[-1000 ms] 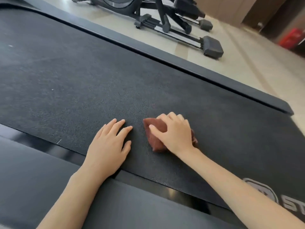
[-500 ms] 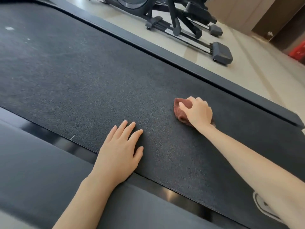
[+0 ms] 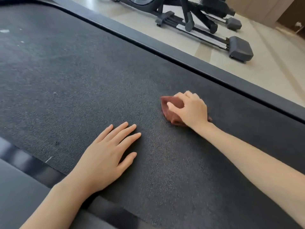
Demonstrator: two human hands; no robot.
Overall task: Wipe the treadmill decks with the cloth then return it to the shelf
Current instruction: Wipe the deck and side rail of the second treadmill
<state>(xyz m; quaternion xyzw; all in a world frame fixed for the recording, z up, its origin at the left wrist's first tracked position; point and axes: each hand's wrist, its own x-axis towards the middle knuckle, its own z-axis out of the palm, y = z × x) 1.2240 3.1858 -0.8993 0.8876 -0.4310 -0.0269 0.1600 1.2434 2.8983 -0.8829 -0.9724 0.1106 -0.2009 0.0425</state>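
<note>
Black textured treadmill belt [image 3: 82, 71] fills most of my view. Dark side rail [image 3: 214, 70] runs just beyond the right hand. A glossy dark strip [image 3: 24, 161] and a grey near rail [image 3: 19, 192] sit under and left of the left wrist.

Right hand [image 3: 193, 109]: clenched on a reddish-brown crumpled cloth [image 3: 171, 115], thumb across the top, fingers curled over the far edge. Cloth is pressed onto the belt under the palm. Most of what I see pokes out on the thumb side, plus a small bit by the wrist.

Left hand [image 3: 105, 161]: released, palm down on the belt, fingers straight and slightly spread, holding nothing. Heel of the palm is at the belt's near edge, forearm crossing the strip. It's nearer to me than the right hand and to its left, apart from the cloth, not touching it.

White specks [image 3: 5, 31] on the belt, well beyond the left hand, far left. Past the rail, beyond the right hand: beige floor [image 3: 272, 71] with a black exercise machine [image 3: 198, 19] on grey feet.
</note>
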